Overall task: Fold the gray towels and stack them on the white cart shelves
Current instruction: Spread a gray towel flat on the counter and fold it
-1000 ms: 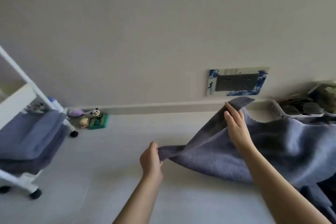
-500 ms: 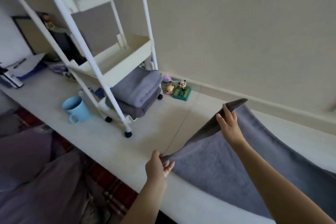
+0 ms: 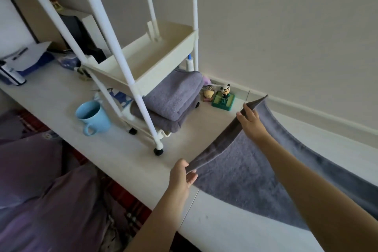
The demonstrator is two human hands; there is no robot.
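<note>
A gray towel (image 3: 255, 172) is stretched over the white counter (image 3: 126, 149), its left edge lifted. My left hand (image 3: 182, 176) pinches the near corner of that edge. My right hand (image 3: 250, 121) grips the far corner, close to the wall. The white cart (image 3: 143, 67) stands on the counter to the left of the towel. Its bottom shelf carries two folded gray towels (image 3: 171, 102), one on the other. The middle shelf (image 3: 161, 61) holds nothing that I can see.
A light blue mug (image 3: 93, 116) sits in front of the cart. Small figurines and a green box (image 3: 223, 100) stand by the wall between cart and towel. Papers and a dark device (image 3: 18, 63) lie at the far left. Purple fabric (image 3: 41, 200) lies below the counter edge.
My view has swung left and down, bringing the cart and mug into sight. Both hands keep hold of the towel's edge and have carried it left, spreading the towel over the counter.
</note>
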